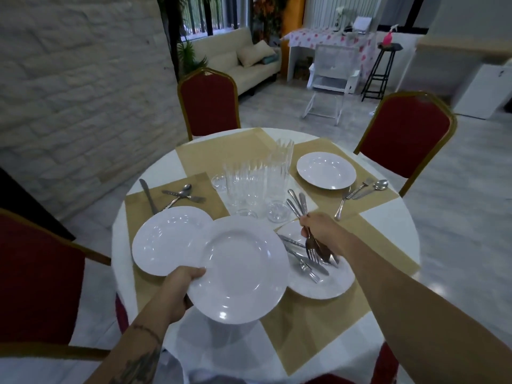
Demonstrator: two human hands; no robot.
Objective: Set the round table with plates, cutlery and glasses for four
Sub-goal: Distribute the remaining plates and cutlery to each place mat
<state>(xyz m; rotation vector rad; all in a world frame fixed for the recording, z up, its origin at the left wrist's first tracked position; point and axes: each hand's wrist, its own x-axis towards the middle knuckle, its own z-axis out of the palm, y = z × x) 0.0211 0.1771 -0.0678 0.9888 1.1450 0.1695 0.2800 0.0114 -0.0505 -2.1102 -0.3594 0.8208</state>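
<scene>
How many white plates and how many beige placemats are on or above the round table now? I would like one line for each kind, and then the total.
White plates: 4 (one held in the left hand, three lying on placemats)
Beige placemats: 4
Total: 8
The glasses stand too close together to count.

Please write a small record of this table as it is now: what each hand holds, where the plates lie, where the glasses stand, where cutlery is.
left hand: holds a white plate by its rim
right hand: grips a bunch of cutlery
plates lying: left plate, right plate, near plate
glasses: grouped at the centre of the table
cutlery laid: left cutlery beside left plate; right cutlery beside right plate
loose cutlery: on the near plate
</scene>
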